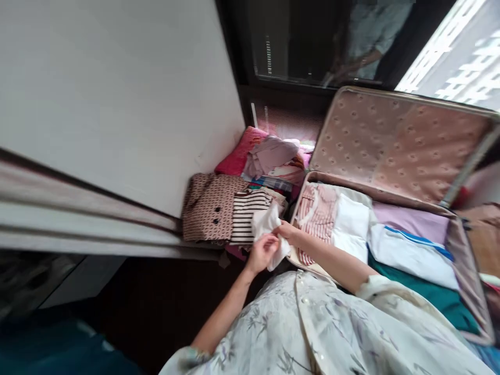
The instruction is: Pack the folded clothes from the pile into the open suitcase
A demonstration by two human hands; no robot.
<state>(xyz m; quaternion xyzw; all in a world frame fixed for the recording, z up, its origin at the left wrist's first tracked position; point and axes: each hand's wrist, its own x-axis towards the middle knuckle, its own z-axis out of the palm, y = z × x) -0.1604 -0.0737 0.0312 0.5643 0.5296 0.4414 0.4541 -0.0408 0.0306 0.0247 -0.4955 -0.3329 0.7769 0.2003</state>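
A small white cloth item (262, 221), its exact kind unclear, hangs bunched between my hands in front of my body. My left hand (262, 254) is closed at its lower edge, fingers curled. Higher up, my right hand (286, 232) pinches the cloth's right side. Just beyond it lie a black-and-white striped garment (246, 219) and a brown patterned garment (209, 203). To the right, an open suitcase (305, 183) holds folded clothes, among them a red-and-white striped garment (314, 219) and a white folded garment (350, 221).
The suitcase lid (402, 146) stands raised against a dark glass panel (300, 47). A pink-red cushion-like item (242, 151) and a mauve cloth (269, 156) are piled behind the garments. A white wall panel (117, 104) rises at left. A cardboard box (484, 229) is at far right.
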